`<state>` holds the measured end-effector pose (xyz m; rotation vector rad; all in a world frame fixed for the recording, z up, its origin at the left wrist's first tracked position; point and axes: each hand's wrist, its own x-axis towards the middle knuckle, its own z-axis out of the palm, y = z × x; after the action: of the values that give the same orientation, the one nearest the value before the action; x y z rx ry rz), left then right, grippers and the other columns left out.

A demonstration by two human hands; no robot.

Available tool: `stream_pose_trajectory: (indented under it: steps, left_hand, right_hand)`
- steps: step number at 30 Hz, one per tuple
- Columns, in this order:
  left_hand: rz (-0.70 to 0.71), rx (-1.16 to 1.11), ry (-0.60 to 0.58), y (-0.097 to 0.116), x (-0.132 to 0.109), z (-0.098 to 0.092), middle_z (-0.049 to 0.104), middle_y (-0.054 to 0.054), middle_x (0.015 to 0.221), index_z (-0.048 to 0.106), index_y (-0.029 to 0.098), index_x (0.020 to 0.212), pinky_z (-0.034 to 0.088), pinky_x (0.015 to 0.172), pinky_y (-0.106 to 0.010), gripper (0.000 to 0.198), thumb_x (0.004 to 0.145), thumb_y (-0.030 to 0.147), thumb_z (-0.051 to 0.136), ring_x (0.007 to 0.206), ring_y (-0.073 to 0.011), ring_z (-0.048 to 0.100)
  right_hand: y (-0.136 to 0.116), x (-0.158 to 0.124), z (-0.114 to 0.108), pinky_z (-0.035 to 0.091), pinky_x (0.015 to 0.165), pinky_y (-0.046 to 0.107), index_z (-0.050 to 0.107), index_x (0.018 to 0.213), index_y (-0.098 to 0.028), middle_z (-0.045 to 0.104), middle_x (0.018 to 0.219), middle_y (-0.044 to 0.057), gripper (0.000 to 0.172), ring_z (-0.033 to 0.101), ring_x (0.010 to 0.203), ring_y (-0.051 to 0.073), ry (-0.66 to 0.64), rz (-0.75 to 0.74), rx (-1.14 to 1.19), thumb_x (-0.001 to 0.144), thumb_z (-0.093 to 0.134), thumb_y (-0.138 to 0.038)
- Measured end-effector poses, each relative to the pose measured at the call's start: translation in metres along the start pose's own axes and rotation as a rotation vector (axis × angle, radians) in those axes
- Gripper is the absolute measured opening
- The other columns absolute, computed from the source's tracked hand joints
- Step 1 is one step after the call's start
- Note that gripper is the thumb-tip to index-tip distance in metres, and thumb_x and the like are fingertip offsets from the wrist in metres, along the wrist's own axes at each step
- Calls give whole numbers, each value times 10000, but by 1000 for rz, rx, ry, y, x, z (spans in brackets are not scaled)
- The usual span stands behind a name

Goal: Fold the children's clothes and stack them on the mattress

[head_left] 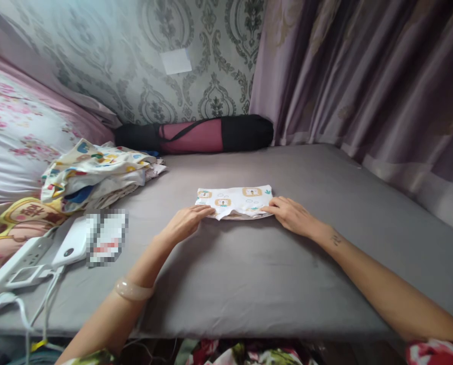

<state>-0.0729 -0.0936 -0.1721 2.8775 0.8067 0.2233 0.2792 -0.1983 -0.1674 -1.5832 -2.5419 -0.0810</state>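
Observation:
A white cloth [236, 197] printed with tan, teal and grey figures lies folded into a narrow strip on the grey bed sheet. Its near edge is slightly rumpled, with a small peak at the middle. My left hand [186, 222] grips the near left corner, fingers bent over the fabric. At the opposite end, my right hand [290, 215] pinches the near right corner between thumb and fingers. Whether the cloth is a garment cannot be told in its folded form.
Rumpled printed clothes [101, 170] are heaped at the left. Nearer stand a power strip [19, 261] with cables and a white device [74, 243], beside a blurred-out item [108, 238]. A black and maroon long bag [196, 134] lies along the wall; curtains [344, 76] hang right.

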Motion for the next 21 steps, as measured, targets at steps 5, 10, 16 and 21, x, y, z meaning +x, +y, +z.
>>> stream_pose_trajectory:
  steps: [5,10,16,21]
  left_hand:
    - [10,-4,-50,5,-3,0,563,-27,1386,551,274,1323,431,1063,-349,720,694,-40,397,1277,-193,519]
    - [1,-36,-56,12,-4,-4,597,-54,1335,641,249,1207,377,1104,-392,542,732,50,472,1242,-220,544]
    - [-134,-160,29,26,21,-11,647,-75,1255,671,216,1118,425,1043,-357,341,948,325,396,1226,-230,552]
    - [-239,-62,147,42,65,18,479,-174,1444,498,108,1340,308,1141,-441,460,974,333,335,1384,-274,389]
  right_hand:
    - [-1,-9,-1,435,845,331,629,1266,-281,600,1000,80,489,544,927,209,12,-9,119,901,379,-71]
    - [-5,-11,-2,432,901,344,658,1214,-275,612,1089,65,564,566,991,208,-65,66,200,748,456,-29]
    - [-10,21,-1,439,958,325,726,986,-225,679,1108,52,357,599,1058,203,46,187,296,827,424,-121]
    - [-35,63,19,280,1143,391,495,1382,-97,487,1448,135,498,398,1364,231,85,231,207,934,306,-199]
